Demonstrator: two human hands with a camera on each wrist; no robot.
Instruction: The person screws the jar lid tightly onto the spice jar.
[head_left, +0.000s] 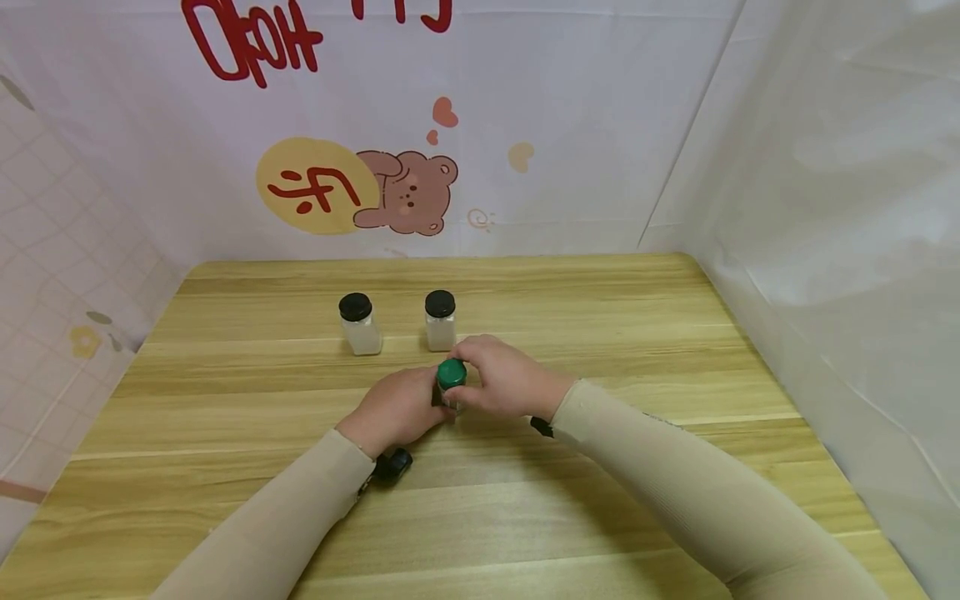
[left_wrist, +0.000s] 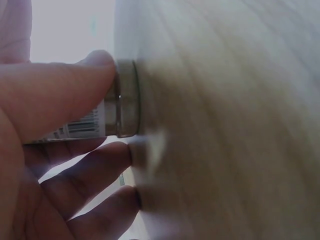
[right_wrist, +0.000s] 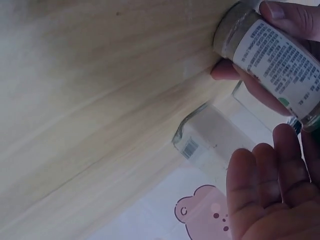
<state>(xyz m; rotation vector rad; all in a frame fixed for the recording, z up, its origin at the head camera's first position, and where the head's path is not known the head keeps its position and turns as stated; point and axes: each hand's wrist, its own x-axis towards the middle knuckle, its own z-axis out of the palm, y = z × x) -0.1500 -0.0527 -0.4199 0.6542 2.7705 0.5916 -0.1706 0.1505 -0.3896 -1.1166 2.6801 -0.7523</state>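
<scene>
A small glass spice jar (right_wrist: pixel 275 65) with a printed label and brownish contents stands upright near the middle of the table, topped by a green cap (head_left: pixel 452 372). My left hand (head_left: pixel 397 404) grips the jar's lower body between thumb and fingers; in the left wrist view its base (left_wrist: pixel 129 100) is right at the tabletop. From the other side, my right hand (head_left: pixel 502 375) holds the green cap with thumb and forefinger. The right hand's other fingers (right_wrist: pixel 245 172) extend beside the jar.
Two clear jars with black lids, a left one (head_left: pixel 362 335) and a right one (head_left: pixel 441 332), stand just behind the hands on the wooden table (head_left: pixel 600 517). White printed cloth (head_left: pixel 570 100) hangs behind and along both sides.
</scene>
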